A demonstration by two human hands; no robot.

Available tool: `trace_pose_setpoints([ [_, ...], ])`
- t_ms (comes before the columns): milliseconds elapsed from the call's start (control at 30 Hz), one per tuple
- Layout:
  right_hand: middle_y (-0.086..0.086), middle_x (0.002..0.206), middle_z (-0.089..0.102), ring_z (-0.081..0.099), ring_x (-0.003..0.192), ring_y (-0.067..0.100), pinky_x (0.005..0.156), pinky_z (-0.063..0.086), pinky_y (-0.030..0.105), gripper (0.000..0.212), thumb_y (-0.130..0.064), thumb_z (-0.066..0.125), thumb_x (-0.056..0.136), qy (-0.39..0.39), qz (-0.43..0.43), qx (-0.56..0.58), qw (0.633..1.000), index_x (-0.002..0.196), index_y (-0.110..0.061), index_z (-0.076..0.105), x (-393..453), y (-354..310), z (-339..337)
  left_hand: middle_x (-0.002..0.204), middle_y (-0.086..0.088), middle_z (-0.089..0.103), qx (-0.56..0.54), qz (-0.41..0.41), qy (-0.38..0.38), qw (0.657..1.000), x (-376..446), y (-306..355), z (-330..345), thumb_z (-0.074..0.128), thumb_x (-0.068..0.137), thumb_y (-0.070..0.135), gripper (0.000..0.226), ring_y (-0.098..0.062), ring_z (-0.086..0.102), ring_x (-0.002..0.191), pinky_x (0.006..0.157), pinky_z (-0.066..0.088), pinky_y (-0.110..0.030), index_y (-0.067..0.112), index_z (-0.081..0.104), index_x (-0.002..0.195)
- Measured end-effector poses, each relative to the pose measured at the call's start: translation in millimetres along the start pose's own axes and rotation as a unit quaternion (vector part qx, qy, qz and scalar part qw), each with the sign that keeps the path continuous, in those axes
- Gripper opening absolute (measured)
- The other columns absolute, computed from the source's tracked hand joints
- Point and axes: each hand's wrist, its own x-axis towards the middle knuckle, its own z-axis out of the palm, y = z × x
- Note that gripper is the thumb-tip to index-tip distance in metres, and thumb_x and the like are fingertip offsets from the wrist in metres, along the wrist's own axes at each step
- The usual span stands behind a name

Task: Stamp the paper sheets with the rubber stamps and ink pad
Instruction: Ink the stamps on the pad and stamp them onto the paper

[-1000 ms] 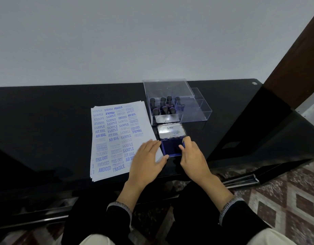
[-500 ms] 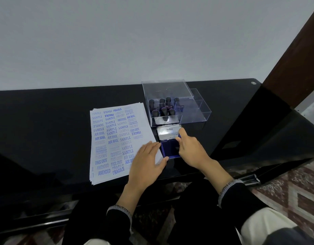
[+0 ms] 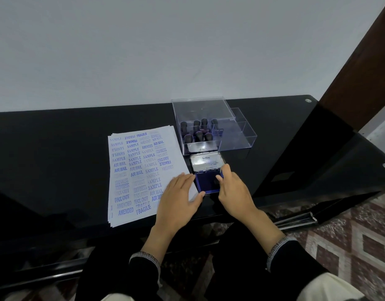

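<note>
So the ink pad [image 3: 206,183] sits right at the near edge of the black counter [image 3: 57,148], tin lid [image 3: 206,162] flipped open toward the back so the blue pad faces up, which makes sense since it's just beside the paper sheets [image 3: 141,174] for short trips between inking and stamping. The left hand [image 3: 178,198] lies flat, fingers straight, on the corner of the stack, thumb touching the tin's left edge, probably pinning both. The right hand [image 3: 232,190] has its grip curled on the tin's right side, thumb over the pad and fingers at the hinge end; looks like steadying or adjusting it, holding no stamp. The rubber stamps [image 3: 198,132] all stand handles-up in the clear acrylic box [image 3: 241,137] right behind the pad. Top sheet's already crammed with SAMPLE, AIR MAIL, FRAGILE prints.
</note>
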Motion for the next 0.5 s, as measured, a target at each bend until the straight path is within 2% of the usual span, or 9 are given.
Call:
trace_pose_setpoints([
  [67,0.001,0.067,0.047,0.051,0.06,0.012,0.048,0.038,0.029,0.017,-0.013,0.042,0.099,-0.029,-0.004,0.005,1.0,0.094,-0.02,0.027,9,1,-5,0.152,0.01,0.038,0.0,-0.002,-0.002,1.0,0,0,0,0.047,0.095,0.053,0.061,-0.005,0.022,0.143,0.119,0.017,-0.025,0.024,0.038,0.148],
  [167,-0.006,0.059,0.042,0.038,0.048,0.005,0.044,0.027,0.025,0.012,-0.01,0.042,0.099,-0.075,-0.007,0.013,0.997,0.094,-0.015,0.032,23,1,-14,0.151,0.01,0.039,0.001,0.002,0.003,1.0,0,0,0,0.047,0.095,0.053,0.061,-0.006,0.023,0.143,0.118,0.014,-0.023,0.024,0.038,0.148],
  [267,-0.012,0.061,0.035,0.033,0.048,0.002,0.045,0.024,0.024,0.012,-0.004,0.042,0.096,-0.108,0.007,0.023,0.994,0.095,-0.012,0.033,33,0,-18,0.15,0.01,0.039,0.0,0.002,0.005,1.0,0,0,0,0.047,0.095,0.053,0.06,-0.006,0.024,0.142,0.115,0.013,-0.02,0.024,0.039,0.147],
  [367,-0.014,0.062,0.036,0.033,0.049,-0.001,0.045,0.024,0.021,0.011,-0.006,0.041,0.097,-0.096,0.005,0.026,0.995,0.096,-0.013,0.033,29,-1,-17,0.149,0.011,0.04,-0.003,0.002,0.001,1.0,1,-1,-1,0.049,0.095,0.052,0.059,-0.006,0.025,0.141,0.111,0.01,-0.015,0.024,0.04,0.146],
  [433,-0.011,0.063,0.04,0.037,0.052,0.0,0.045,0.026,0.022,0.011,-0.009,0.041,0.099,-0.071,-0.001,0.023,0.997,0.096,-0.015,0.032,22,-1,-14,0.147,0.013,0.04,-0.032,-0.006,-0.006,0.999,2,-1,-2,0.052,0.094,0.05,0.057,-0.003,0.029,0.138,0.11,0.017,-0.016,0.025,0.043,0.145],
  [500,-0.004,0.066,0.045,0.042,0.056,0.007,0.046,0.029,0.024,0.009,-0.014,0.041,0.1,-0.043,-0.013,0.001,0.999,0.097,-0.016,0.033,15,-1,-10,0.143,0.016,0.043,-0.108,-0.041,0.003,0.993,4,2,-7,0.055,0.095,0.044,0.05,0.0,0.035,0.132,0.106,0.026,-0.017,0.026,0.049,0.14],
])
